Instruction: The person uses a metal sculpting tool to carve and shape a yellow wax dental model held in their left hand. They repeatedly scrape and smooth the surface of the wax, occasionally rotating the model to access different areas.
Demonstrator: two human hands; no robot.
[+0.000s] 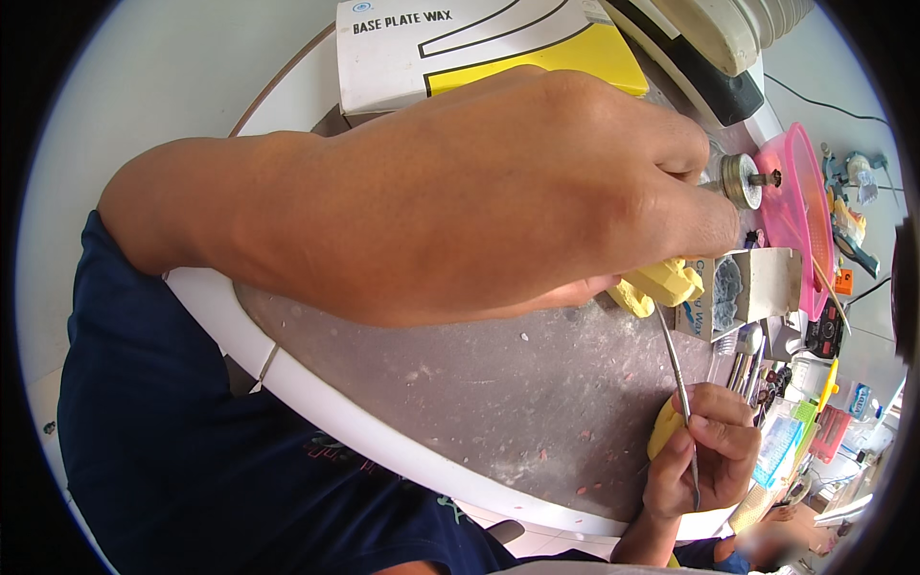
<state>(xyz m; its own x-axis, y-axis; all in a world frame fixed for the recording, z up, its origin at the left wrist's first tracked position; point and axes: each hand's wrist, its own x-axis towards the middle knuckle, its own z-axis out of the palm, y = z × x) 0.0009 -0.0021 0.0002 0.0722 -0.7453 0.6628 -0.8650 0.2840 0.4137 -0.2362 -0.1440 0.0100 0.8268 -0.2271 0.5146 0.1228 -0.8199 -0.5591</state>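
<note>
My left hand (537, 192) reaches across the round table and is closed on a yellow dental cast (661, 284), which shows just below its fingers. My right hand (704, 455) sits near the table's white rim and pinches a thin metal instrument (677, 369). The instrument's tip points up toward the cast and ends just beneath it. A second yellow piece (661, 428) lies under my right hand's fingers, mostly hidden.
The grey table top (479, 383) is dusted with wax crumbs. On it stand a white and yellow cardboard box (460, 43), a pink plastic bowl (795, 206), a small metal-capped burner (742, 180), an open small carton (757, 283) and several metal tools (749, 356).
</note>
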